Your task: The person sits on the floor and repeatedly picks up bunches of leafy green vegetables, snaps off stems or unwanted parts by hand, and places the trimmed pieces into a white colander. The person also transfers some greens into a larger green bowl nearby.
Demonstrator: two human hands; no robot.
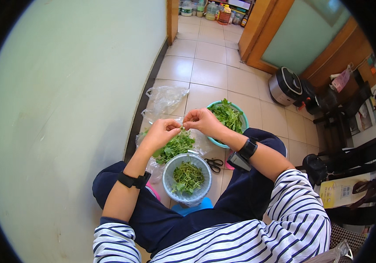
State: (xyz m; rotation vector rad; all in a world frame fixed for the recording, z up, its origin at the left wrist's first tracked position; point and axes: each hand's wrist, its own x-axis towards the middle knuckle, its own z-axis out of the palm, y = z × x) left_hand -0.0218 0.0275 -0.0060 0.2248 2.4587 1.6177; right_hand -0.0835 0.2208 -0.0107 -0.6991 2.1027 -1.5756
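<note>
My left hand (162, 134) and my right hand (203, 122) meet at the fingertips, pinching a small piece of green stem (182, 128) between them. Most of that piece is hidden by my fingers. Just below lies a heap of leafy greens (176, 145) on a clear plastic bag (201, 141). Closer to me, between my knees, a pale plastic basket (168, 189) holds stems and leaves (188, 177). Beyond my right wrist, a turquoise basin (246, 121) is filled with leafy greens (227, 115); my forearm covers part of its rim.
Black-handled scissors (215, 165) lie on the tiled floor right of the basket. A wall (76, 98) runs along my left. Another crumpled clear bag (166, 98) lies beside it. An electric cooker (286, 86) stands at the right, and several bottles (211, 11) stand beyond the doorway.
</note>
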